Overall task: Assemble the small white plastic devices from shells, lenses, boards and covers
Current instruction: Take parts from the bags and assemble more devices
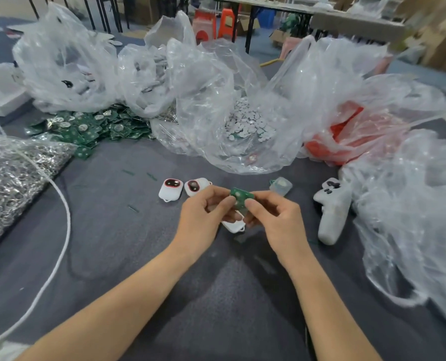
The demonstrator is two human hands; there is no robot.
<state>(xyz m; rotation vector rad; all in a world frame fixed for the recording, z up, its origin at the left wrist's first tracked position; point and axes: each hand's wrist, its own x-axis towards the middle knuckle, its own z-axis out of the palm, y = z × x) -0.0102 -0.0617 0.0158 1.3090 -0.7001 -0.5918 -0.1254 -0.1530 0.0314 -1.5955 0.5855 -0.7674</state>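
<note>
Both hands meet over the table's middle: the left hand and right hand each pinch one green board between thumb and forefinger, the other fingers curled. A white shell shows just beneath them; whether it is held cannot be told. Two devices lie just beyond the left hand, and a clear cover beyond the right, on grey cloth. A controller lies to the right. Farther back are a board heap, bags, one holding white discs, and metal parts. Orange stools stand behind.
</note>
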